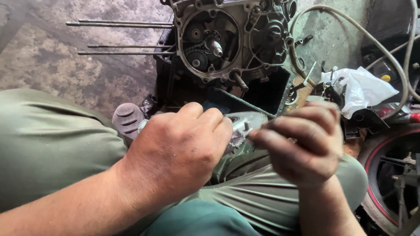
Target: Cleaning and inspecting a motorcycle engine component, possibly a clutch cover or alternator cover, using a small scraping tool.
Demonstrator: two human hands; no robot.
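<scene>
Gripping a small toothed gear (236,139) against a grey metal part (249,122) over the lap: left hand (177,150) closed round it, right hand (306,144) pinching at it with its fingertips. Judging by the layout, mid-strip: engine case (227,39) is open on the floor, cover off, internals exposed. Count: one engine, four long studs (122,37), one white bag (361,89), one wheel (391,175).

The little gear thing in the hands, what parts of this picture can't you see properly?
- Small gear part, head view: mostly covered by the left hand and right hand; its full shape and each hand's grip are hidden.
- Engine case: top cut off by the upper edge.
- Wheel: cut off by the right edge.
- White plastic bag: contents hidden.
- Right fingertips: blurred.
</scene>
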